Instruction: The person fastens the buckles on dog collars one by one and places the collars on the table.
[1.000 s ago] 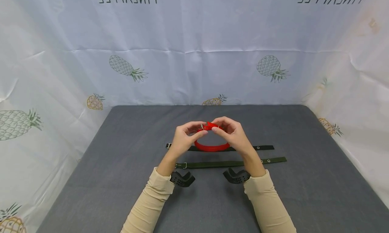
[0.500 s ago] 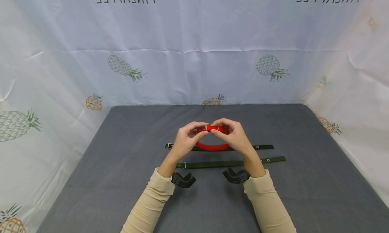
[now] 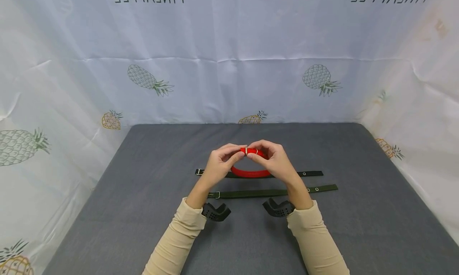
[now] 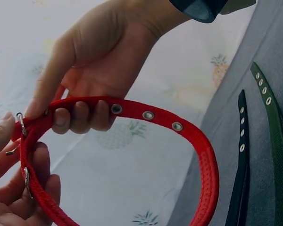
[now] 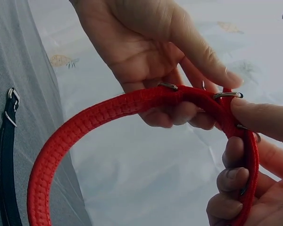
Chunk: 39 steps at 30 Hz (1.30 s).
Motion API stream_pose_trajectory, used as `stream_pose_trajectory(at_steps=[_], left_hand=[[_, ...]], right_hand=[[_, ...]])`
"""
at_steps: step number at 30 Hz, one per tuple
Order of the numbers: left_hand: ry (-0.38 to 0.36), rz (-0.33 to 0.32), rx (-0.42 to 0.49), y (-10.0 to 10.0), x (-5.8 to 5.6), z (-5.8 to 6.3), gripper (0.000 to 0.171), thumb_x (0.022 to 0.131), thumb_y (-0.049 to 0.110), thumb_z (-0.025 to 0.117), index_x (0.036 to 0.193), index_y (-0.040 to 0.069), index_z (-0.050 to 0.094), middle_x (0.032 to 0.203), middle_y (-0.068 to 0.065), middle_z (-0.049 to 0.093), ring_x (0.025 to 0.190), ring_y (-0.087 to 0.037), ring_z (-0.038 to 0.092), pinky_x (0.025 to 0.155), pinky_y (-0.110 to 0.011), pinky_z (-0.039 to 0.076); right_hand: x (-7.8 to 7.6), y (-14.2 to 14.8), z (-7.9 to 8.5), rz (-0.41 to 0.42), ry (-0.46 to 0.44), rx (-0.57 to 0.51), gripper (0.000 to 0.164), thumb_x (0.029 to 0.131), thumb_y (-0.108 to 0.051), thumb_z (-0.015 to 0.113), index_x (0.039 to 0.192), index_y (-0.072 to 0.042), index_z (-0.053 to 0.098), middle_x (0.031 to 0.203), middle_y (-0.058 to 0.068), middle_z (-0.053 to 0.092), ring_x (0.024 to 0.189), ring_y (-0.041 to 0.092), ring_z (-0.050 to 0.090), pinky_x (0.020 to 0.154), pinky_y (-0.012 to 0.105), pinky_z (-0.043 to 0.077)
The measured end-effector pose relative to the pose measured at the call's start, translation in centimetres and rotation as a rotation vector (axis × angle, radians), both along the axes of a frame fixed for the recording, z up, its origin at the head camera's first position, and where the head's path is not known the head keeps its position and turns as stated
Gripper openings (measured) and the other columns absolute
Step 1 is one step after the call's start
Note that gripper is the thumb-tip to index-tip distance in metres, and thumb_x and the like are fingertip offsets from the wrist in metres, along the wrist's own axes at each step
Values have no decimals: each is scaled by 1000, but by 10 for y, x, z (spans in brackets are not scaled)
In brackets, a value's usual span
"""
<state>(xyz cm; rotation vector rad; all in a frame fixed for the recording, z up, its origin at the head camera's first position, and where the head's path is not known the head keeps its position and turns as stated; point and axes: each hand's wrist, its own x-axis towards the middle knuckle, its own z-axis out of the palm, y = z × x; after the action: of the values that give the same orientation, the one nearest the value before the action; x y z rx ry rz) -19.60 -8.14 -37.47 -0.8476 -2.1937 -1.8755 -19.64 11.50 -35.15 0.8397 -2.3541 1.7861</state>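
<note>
A red buckled collar (image 3: 251, 174) is held up in a loop over the table. My left hand (image 3: 216, 163) pinches it at the metal buckle (image 5: 228, 94), thumb near the frame. My right hand (image 3: 277, 159) pinches the strap just right of the buckle. In the left wrist view the fingers of the right hand (image 4: 94, 52) curl round the end with eyelets (image 4: 148, 115). A small part of the red strap shows on the buckle's left side. The right wrist view shows the buckle's prong standing up, and a metal ring (image 5: 168, 86) by my left fingers.
A black collar (image 3: 312, 173) lies flat behind the hands, partly hidden by the red loop and the right arm. Nearer is a green collar (image 3: 251, 194), parallel to it. A patterned curtain (image 3: 229, 87) stands behind the grey table (image 3: 161, 147).
The buckle has shifted right, towards my right hand. The strap stretch that stood up in a peak between the hands now lies flatter through the buckle. Both hands stay nearly in place.
</note>
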Motion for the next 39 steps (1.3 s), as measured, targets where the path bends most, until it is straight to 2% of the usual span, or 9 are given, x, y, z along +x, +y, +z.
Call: stream_pose_trajectory(at_steps=[3, 6, 12, 18, 20, 25, 32, 34, 39], left_hand=[[23, 17, 22, 1, 0, 0, 29, 91, 8, 65, 117, -6, 65, 109, -25, 65, 92, 3, 63, 86, -19, 55], [91, 37, 23, 2, 0, -1, 26, 88, 2, 67, 112, -6, 67, 108, -24, 67, 96, -4, 65, 89, -23, 56], [250, 139, -27, 3, -1, -1, 23, 84, -2, 69, 106, -5, 71, 103, -20, 68, 97, -26, 64, 84, -25, 57], [327, 211, -59, 2, -2, -1, 22, 84, 0, 70, 105, -3, 72, 100, -18, 71, 93, -27, 65, 78, -29, 57], [337, 223, -53, 2, -3, -1, 21, 84, 0, 69, 105, -3, 71, 100, -18, 71, 91, -26, 66, 76, -26, 57], [336, 253, -34, -1, -4, 0, 21, 85, 1, 69, 105, -3, 71, 98, -19, 72, 86, -25, 67, 69, -20, 54], [297, 270, -15, -5, -5, 2, 22, 86, 2, 68, 107, -4, 70, 99, -21, 72, 88, -28, 67, 75, -25, 58], [289, 276, -1, -5, -5, 2, 22, 86, 1, 68, 107, -4, 69, 100, -21, 72, 89, -29, 67, 76, -25, 58], [290, 301, 16, -5, -6, 1, 22, 85, -1, 68, 106, -5, 70, 100, -22, 72, 89, -30, 68, 79, -24, 57]], right_hand=[[0, 0, 0, 4, -2, -5, 26, 85, 4, 68, 110, 8, 62, 98, 14, 66, 71, 1, 55, 63, 16, 49], [0, 0, 0, 9, -18, -3, 33, 83, 5, 70, 115, 8, 61, 107, 25, 65, 77, -2, 60, 68, 15, 53], [-1, 1, 0, -3, -14, 27, 32, 84, 2, 70, 115, 8, 65, 105, 27, 66, 72, -1, 59, 64, 16, 51], [-1, 1, 0, -49, 22, 57, 26, 85, 0, 70, 110, 5, 68, 94, 24, 70, 57, 2, 45, 52, 18, 39], [-1, 1, 1, -59, 21, 60, 24, 85, -1, 70, 108, 4, 69, 91, 23, 70, 54, 3, 41, 50, 20, 35], [-1, 0, 1, -68, 5, 37, 23, 85, -2, 70, 107, 4, 69, 94, 24, 70, 62, 4, 52, 56, 18, 42], [-2, 1, 1, -83, -21, 4, 24, 86, -1, 69, 109, 6, 67, 96, 26, 68, 66, 2, 59, 65, 18, 52], [-2, 3, 1, -93, -21, 5, 23, 86, -2, 69, 109, 6, 67, 92, 21, 69, 63, 3, 56, 62, 18, 50], [-3, 5, 1, -114, -30, 9, 24, 86, -3, 70, 109, 4, 68, 80, -4, 64, 60, 6, 51, 56, 19, 44]])
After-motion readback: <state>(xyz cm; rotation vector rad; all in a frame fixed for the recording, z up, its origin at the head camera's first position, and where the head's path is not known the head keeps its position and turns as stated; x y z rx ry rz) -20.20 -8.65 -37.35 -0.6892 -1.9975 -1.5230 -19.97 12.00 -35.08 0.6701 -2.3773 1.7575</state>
